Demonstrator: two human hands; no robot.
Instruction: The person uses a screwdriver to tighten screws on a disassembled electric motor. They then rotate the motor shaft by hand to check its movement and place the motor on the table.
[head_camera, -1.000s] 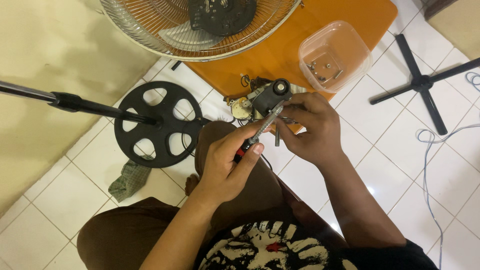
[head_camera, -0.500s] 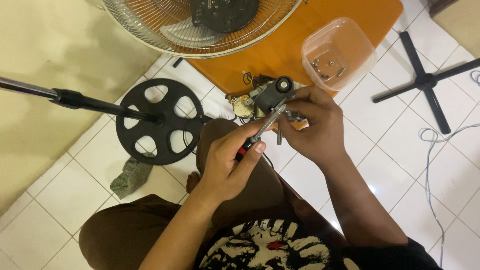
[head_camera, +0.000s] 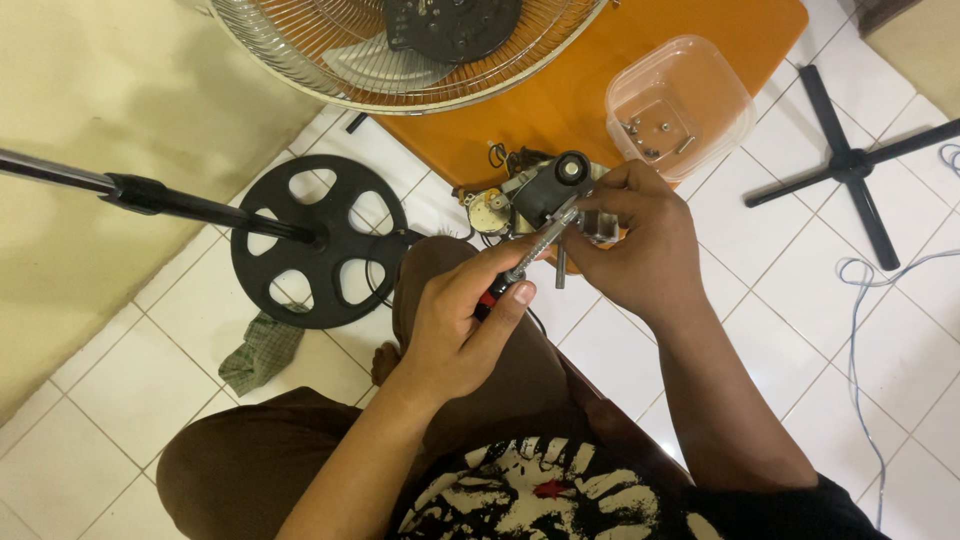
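My left hand (head_camera: 462, 322) grips a screwdriver (head_camera: 530, 252) with a red and black handle, its metal shaft pointing up and right into a fan motor assembly (head_camera: 545, 190). My right hand (head_camera: 640, 245) holds that motor assembly from the right, fingers wrapped around its black housing and metal shaft. The motor hangs above my knee, just in front of an orange board (head_camera: 600, 70). Part of the motor is hidden under my right fingers.
A wire fan grille (head_camera: 330, 60) lies at the top on the orange board. A clear plastic tub (head_camera: 725, 100) holding several screws sits on the board's right. A black round stand base (head_camera: 310, 245) with a pole, a green rag (head_camera: 262, 352), a black cross-shaped foot (head_camera: 850, 160) and a cable (head_camera: 860, 330) lie on the white tiles.
Both hands stay on the motor and screwdriver. Nothing has clearly changed apart from a slight camera shift.
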